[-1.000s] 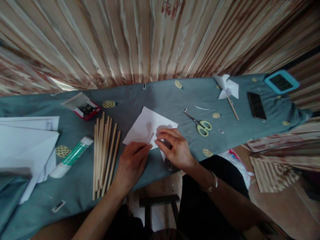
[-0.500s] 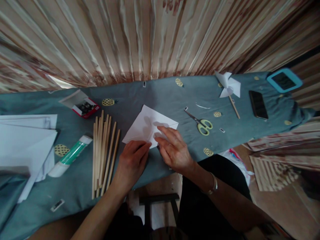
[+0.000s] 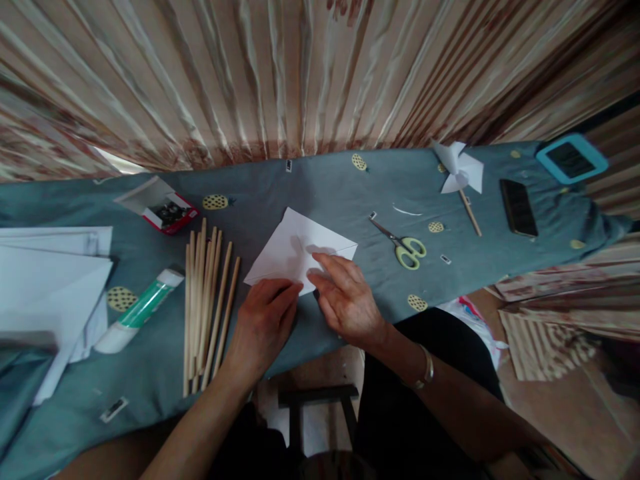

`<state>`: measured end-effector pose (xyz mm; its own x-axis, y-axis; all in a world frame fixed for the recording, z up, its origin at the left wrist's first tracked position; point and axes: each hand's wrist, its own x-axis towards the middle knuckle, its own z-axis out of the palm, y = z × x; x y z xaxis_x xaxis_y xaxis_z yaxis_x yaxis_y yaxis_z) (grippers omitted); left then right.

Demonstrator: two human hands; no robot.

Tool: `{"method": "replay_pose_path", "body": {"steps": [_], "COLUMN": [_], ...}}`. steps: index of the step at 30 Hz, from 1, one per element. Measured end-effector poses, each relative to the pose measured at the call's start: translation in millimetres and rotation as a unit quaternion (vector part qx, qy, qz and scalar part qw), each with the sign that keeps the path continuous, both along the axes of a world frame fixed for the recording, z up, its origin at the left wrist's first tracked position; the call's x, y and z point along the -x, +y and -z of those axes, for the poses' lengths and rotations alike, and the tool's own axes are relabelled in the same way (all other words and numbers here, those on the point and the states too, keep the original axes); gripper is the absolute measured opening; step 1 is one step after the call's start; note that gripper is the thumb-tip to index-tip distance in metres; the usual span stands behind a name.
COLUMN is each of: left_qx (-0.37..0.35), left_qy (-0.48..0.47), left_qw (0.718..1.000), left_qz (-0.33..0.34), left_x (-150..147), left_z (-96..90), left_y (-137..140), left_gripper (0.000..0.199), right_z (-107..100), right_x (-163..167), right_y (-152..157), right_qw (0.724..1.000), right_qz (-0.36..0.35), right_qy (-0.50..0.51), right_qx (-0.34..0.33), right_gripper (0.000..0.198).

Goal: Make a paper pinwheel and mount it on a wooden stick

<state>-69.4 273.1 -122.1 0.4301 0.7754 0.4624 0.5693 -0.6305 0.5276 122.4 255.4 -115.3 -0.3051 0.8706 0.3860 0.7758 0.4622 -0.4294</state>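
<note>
A white square of paper [image 3: 285,250] with crease lines lies cornerwise on the cloth-covered table in front of me. My left hand [image 3: 265,320] has its near left edge, the thumb and fingers closed together there. On the near right side rests my right hand [image 3: 353,300], its fingers stretched out and slightly apart on the paper. The fingertips partly hide the sheet's near corner. Several wooden sticks [image 3: 205,307] lie side by side just left of my left hand. To the right of the paper are scissors [image 3: 400,243] with light green handles.
A green-and-white glue tube [image 3: 143,310], white paper sheets [image 3: 55,287] and an open red-and-white box [image 3: 170,212] with small dark contents lie left. A paper pinwheel [image 3: 461,177], a dark phone [image 3: 519,208] and a blue-framed device [image 3: 573,159] lie right. A curtain [image 3: 290,80] hangs behind.
Both hands stay at the paper with almost no movement. The whole view has shifted very slightly.
</note>
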Motion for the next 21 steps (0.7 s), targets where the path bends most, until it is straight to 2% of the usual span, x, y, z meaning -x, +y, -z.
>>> {"method": "replay_pose_path", "body": {"steps": [5,11,21], "left_qx": [0.001,0.002,0.003], "left_qy": [0.002,0.002,0.007], "left_qw": [1.0,1.0,1.0], "left_qz": [0.005,0.004,-0.003], "left_x": [-0.5,-1.0,-1.0], "left_z": [-2.1,-1.9,-0.8], "left_y": [-0.1,-0.1,-0.5], "left_gripper": [0.017,0.019,0.019], "right_z": [-0.1,-0.4,0.1], "right_x": [1.8,1.8,2.1], "right_y": [0.9,0.9,1.8], "right_qw": [0.999,1.0,0.999], "right_qz": [0.002,0.006,0.007], "right_qy": [-0.014,-0.008,-0.031], "right_qx": [-0.034,-0.007,-0.031], "right_gripper": [0.031,0.032,0.03]}}
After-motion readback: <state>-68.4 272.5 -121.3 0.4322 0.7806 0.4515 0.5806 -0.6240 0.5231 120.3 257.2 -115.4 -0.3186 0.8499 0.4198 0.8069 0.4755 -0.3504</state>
